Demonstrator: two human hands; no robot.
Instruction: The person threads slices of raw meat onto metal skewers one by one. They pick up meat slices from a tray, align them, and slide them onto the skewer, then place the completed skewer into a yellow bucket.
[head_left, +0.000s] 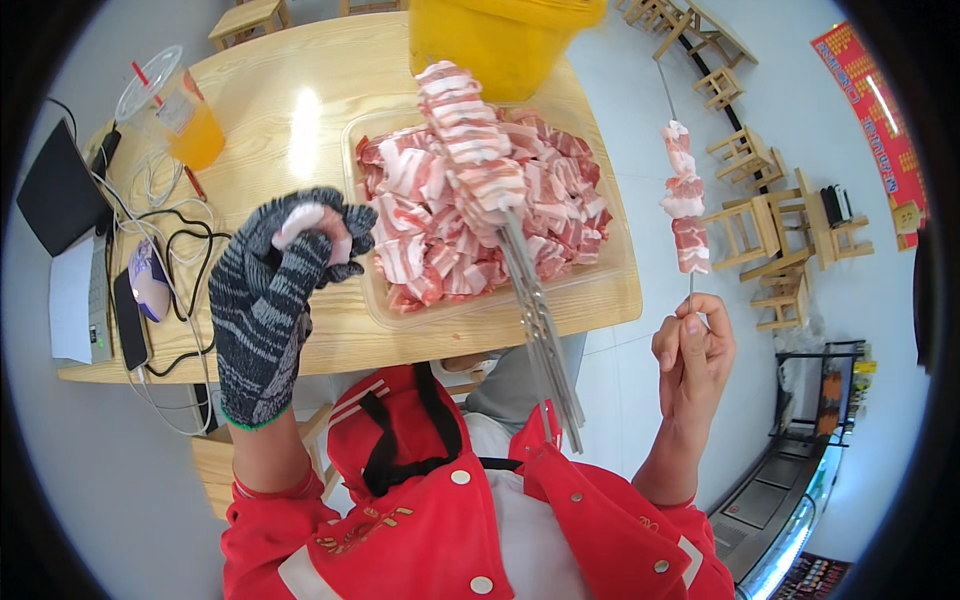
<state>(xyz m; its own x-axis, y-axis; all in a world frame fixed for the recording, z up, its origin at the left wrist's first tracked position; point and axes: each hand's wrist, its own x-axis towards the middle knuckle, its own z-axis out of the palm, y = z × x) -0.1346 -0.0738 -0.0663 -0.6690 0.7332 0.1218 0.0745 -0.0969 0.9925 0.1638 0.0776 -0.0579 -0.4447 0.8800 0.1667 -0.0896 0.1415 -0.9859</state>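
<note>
My left hand, in a dark grey knitted glove, pinches a folded slice of raw meat to the left of the meat container. Bare, my right hand holds a metal skewer upright by its lower end, off the table's right side; several pieces of raw, fatty meat are threaded on it. A clear plastic container full of sliced raw meat stands on the wooden table. Across it lies a stack of loaded skewers, their bare metal ends jutting over the near edge.
Behind the container stands a yellow plastic bin. At the left are a cup of orange drink, a laptop, a computer mouse, a phone and tangled cables. Wooden stools stand beyond the table's right side.
</note>
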